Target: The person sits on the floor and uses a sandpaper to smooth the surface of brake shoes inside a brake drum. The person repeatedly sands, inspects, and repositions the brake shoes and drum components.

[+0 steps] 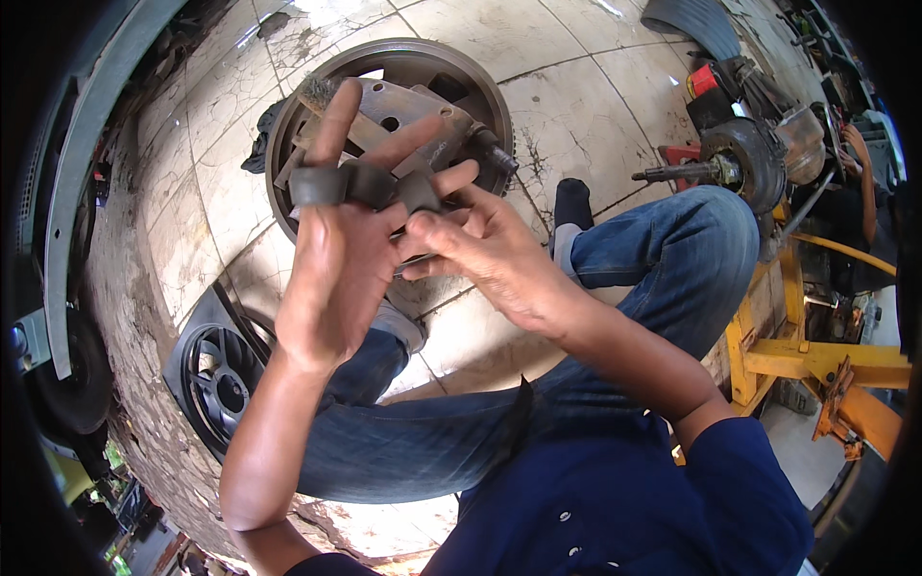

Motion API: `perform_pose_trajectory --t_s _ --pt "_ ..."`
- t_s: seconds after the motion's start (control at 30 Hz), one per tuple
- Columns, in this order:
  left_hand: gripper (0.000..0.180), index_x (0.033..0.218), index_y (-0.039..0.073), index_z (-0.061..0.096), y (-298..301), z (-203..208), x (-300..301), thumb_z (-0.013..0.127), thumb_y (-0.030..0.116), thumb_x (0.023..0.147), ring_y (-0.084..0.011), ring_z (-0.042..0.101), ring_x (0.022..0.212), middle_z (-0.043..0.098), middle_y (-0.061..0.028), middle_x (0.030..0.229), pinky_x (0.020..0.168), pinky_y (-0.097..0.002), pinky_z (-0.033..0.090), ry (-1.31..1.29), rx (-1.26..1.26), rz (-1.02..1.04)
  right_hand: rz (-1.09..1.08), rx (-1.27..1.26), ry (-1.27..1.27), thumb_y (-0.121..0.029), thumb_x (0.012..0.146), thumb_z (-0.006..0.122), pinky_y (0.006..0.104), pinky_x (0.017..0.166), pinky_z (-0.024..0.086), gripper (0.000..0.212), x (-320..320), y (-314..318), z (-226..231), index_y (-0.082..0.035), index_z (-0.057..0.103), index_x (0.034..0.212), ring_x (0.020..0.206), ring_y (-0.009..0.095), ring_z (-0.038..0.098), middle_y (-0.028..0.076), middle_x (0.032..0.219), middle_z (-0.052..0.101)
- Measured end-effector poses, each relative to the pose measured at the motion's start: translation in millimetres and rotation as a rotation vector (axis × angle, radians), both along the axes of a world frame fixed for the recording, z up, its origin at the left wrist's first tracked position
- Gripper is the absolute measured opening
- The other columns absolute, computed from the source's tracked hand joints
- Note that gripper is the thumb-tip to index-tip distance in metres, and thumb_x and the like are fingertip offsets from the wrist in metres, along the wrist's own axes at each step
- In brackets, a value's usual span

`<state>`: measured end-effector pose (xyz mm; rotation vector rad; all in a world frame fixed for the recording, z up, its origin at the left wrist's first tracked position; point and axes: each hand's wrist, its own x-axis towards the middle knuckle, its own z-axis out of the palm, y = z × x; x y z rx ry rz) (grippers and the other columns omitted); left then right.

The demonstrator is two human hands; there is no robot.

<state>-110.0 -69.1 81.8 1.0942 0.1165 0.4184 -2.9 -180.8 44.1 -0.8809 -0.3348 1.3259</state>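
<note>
On my feed, left hand (336,245) has fingers extended, unclenched, dark rings (317,186) looped around them. I see right hand (490,245) with curled fingers, thumb at the rightmost ring; can't tell if it grips. Rings appear over the round metal drum (471,77) on tiled floor (576,106).

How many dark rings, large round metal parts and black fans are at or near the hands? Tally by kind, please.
Dark rings: 3
Large round metal part: 1
Black fan: 1
Total: 5
</note>
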Motion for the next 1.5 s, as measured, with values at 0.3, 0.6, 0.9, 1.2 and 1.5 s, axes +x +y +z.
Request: perform_pose_trajectory --t_s 0.3,0.6,0.9,1.2,1.5 --pt "0.115 0.156 0.017 -0.003 -8 12 -13 0.062 0.071 0.079 -0.0395 0.05 0.126 0.025 -0.0269 0.153 0.102 -0.0507 0.048 0.233 0.263 0.1 0.068 0.132 -0.091 -0.012 0.089 0.072 0.0248 0.077 0.051 0.034 6 4 -7 0.005 0.059 0.116 0.092 0.011 0.062 0.005 0.107 0.061" --pt "0.087 0.156 0.009 0.004 -6 6 -34 0.06 0.035 0.094 -0.0332 0.06 0.113 0.039 -0.0285 0.141 0.095 -0.0448 0.049 0.153 0.39 0.068 0.229 0.161 0.059 -0.001 0.082 0.075 0.0247 0.09 0.05 0.048 -12 14 -15 0.001 0.058 0.127 0.106 0.012 0.061 0.008 0.121 0.059" --pt "0.041 0.134 0.005 0.054 76 13 -14 0.055 0.028 0.101 -0.0135 0.065 0.074 0.065 -0.0096 0.094 0.06 -0.0257 0.053 0.467 0.76 0.459 -0.36 0.049 -1.65 -0.029 0.083 0.076 0.0384 0.085 0.054 0.045 28 10 -27 -0.007 0.065 0.121 0.102 0.024 0.06 0.012 0.109 0.065" --pt "0.03 0.097 0.001 0.067 132 -66 -21 0.066 0.03 0.09 -0.0388 0.068 0.078 0.067 -0.0207 0.088 0.067 -0.046 0.055 0.76 1.664 0.475 0.036 0.04 -2.176 -0.03 0.078 0.077 0.0422 0.094 0.041 0.047 12 60 -17 -0.01 0.067 0.119 0.113 0.024 0.051 0.005 0.116 0.06" --pt "0.032 0.107 0.007 0.068 149 -74 -39 0.062 0.035 0.093 -0.0389 0.068 0.088 0.068 -0.0217 0.093 0.078 -0.0457 0.054 0.883 1.368 0.583 0.15 -0.142 -2.1 -0.008 0.081 0.067 0.0483 0.089 0.044 0.018 15 95 -3 -0.003 0.071 0.098 0.104 0.028 0.064 0.014 0.101 0.068"
